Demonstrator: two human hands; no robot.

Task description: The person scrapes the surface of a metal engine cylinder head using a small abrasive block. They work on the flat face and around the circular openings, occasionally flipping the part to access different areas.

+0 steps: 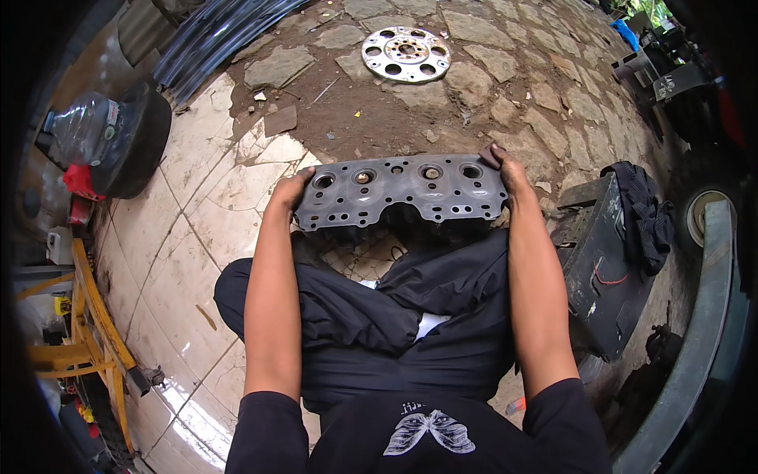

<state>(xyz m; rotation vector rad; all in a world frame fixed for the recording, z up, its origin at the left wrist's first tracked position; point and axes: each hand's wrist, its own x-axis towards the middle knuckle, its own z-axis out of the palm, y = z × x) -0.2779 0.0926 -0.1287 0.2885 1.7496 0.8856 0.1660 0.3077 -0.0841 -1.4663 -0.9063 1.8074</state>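
A grey metal cylinder head (pixel 399 188) is held up in front of my crossed legs, its flat face with round valve openings and bolt holes turned up towards me. My left hand (pixel 292 191) grips its left end, thumb on the top corner. At the opposite end, my right hand (pixel 512 175) clasps the right edge. A small dark brown piece (pixel 490 156), maybe folded sandpaper, sits under the right thumb at the upper corner. The fingers beneath the cylinder head are mostly hidden.
Ahead on the stone paving lies a round silver plate with holes (pixel 407 54). A dark metal box (pixel 604 268) with a black cloth (pixel 641 213) stands at right. On the left are a tyre (pixel 142 142) with a clear plastic bottle (pixel 88 126) and a yellow metal frame (pixel 99 304).
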